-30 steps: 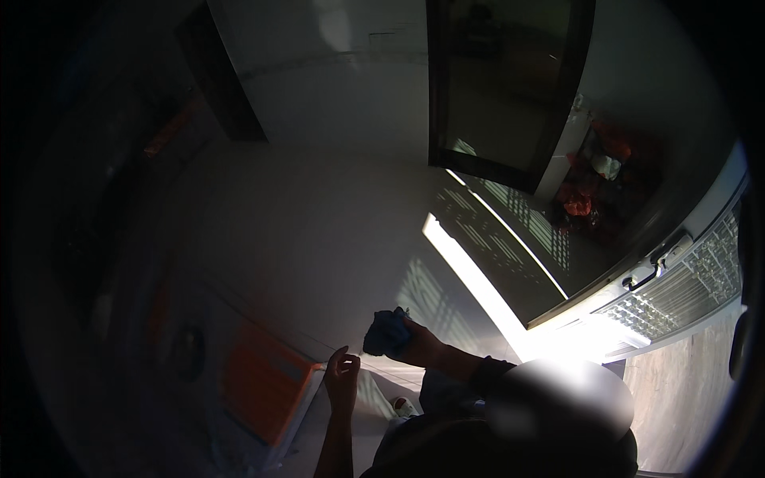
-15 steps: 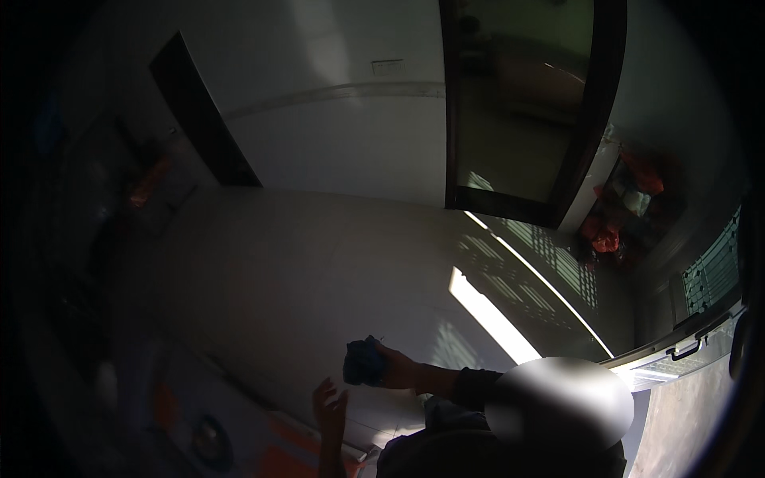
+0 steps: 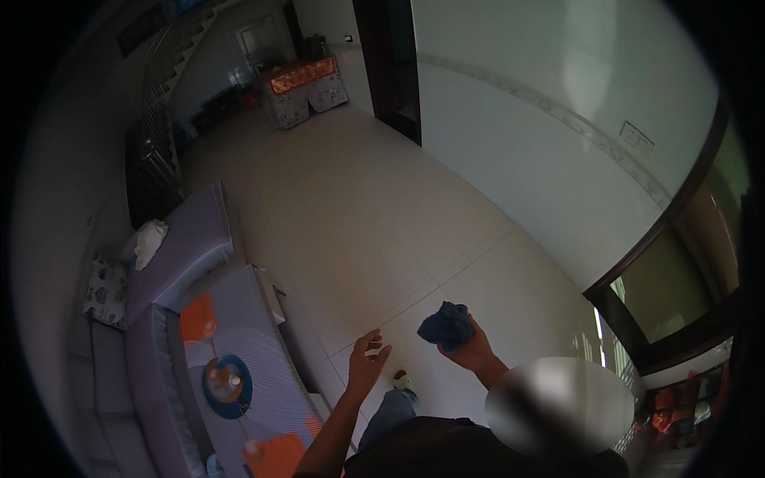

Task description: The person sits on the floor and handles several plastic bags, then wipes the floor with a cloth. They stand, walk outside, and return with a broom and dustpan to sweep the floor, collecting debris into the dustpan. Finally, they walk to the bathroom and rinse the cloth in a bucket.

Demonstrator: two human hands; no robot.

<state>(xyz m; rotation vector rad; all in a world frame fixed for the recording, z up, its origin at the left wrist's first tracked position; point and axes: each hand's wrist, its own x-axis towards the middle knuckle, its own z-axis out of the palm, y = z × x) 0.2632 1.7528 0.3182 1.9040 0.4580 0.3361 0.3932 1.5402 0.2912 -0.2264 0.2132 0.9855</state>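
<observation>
A crumpled dark-blue cloth [image 3: 447,326] is bunched in my right hand [image 3: 473,353], held out over the floor ahead of me. My fingers wrap its right side, and its loose part hangs to the left. Nothing is in my left hand [image 3: 369,366], which hovers a short way left of the cloth without touching it. Its fingers are loosely curved, with the thumb apart. One of my feet [image 3: 402,381] shows on the tiles below, between the two hands.
To the left, a coffee table [image 3: 247,323] bears a round blue tray [image 3: 247,388] and orange mats [image 3: 197,319]. Beyond it stands a grey-purple sofa [image 3: 187,239]. A cloth-covered table [image 3: 299,99] is far off near stairs. A dark-framed doorway [image 3: 637,279] lies at right.
My view has swung left, bringing the sofa, coffee table and stairs into sight, and the picture is brighter. The cloth stays in my right hand; my left hand stays free.
</observation>
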